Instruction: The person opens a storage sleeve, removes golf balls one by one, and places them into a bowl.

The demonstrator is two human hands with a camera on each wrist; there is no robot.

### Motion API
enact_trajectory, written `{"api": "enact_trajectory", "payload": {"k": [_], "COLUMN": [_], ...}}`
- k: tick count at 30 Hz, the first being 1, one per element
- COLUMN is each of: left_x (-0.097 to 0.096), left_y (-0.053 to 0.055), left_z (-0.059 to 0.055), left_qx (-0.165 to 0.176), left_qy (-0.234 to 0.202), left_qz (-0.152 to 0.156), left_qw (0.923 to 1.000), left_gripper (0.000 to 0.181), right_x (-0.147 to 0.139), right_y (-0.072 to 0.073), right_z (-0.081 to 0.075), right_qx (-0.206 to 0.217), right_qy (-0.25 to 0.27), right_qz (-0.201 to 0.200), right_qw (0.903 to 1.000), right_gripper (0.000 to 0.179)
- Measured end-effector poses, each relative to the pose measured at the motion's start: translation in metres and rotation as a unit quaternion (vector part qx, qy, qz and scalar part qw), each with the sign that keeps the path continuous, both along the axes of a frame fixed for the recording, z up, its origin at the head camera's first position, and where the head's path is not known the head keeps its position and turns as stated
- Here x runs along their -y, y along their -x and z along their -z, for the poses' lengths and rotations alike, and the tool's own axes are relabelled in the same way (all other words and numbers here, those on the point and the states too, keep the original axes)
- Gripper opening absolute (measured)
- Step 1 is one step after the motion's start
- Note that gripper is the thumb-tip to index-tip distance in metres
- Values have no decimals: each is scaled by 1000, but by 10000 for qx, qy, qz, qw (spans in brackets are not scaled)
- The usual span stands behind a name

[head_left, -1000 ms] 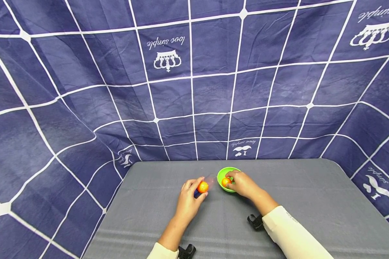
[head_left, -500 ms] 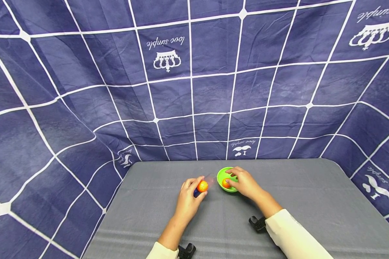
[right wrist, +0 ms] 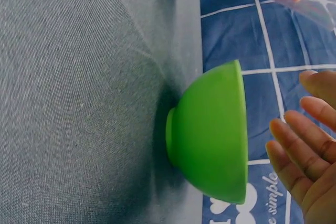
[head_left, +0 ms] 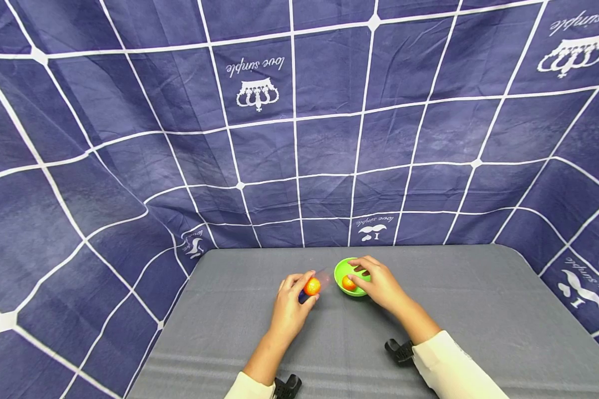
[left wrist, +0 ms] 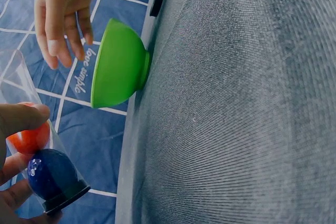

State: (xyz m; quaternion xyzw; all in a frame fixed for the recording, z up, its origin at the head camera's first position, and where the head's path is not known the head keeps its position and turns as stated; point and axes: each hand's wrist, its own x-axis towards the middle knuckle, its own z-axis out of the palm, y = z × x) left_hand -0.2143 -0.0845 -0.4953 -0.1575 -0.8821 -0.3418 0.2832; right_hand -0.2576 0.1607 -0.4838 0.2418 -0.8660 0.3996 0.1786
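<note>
A clear, stiff-looking plastic tube (left wrist: 18, 82) with a dark band at its lower end is slanting in the left hand (head_left: 287, 310), its upper end pointing toward a bright green, round, smooth bowl (left wrist: 118, 66). The left thumb and fingers are clamping the tube from opposite sides. Inside it a glossy orange ball (left wrist: 30, 139) is sitting directly above a dark blue, shiny ball (left wrist: 52, 174), which is resting by the banded end.

By its look, the tube is probably being light and rather slippery, with a thin wall that may be flexing under a hard squeeze; the sides low down, near the band, are seeming the surest place for holding, as the balls' weight is gathering there.

A second orange, rounded ball (head_left: 348, 283) is lying in the bowl, which is standing upright on the grey cloth-like tabletop (head_left: 229, 332). This ball is looking firm, smooth and ready to roll, so a pinch across its widest part is likely suiting it best. The right hand (head_left: 381, 285) is hovering over the bowl, fingers spread apart and gripping nothing visible; whether the thumb is touching the ball, one cannot tell.

Farther out, cream sleeves (head_left: 454, 360) are covering the forearms, black wrist devices (head_left: 399, 352) are sitting beneath the wrists, and a blue, white-gridded cloth (head_left: 329, 149) is hanging behind
</note>
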Motion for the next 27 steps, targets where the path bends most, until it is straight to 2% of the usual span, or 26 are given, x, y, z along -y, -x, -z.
{"api": "enact_trajectory", "payload": {"k": [6, 14, 21, 27], "left_x": [0, 1, -1, -2], "left_y": [0, 0, 0, -2], "left_z": [-1, -3, -4, -5], "left_qx": [-123, -341, -455, -555], "left_qy": [98, 515, 916, 1079], "left_qz": [-36, -188, -307, -315], "left_qw": [9999, 9979, 9943, 9921], "left_gripper": [56, 59, 58, 58], "right_x": [3, 6, 8, 9], "right_y": [-8, -21, -30, -38], "right_z": [-5, -11, -12, -12], "right_qx": [107, 324, 398, 554], "right_qy": [345, 859, 1105, 1131], "right_qz": [-147, -257, -383, -549], "right_qw": [9992, 9954, 9923, 9905], "right_gripper": [33, 33, 32, 33]}}
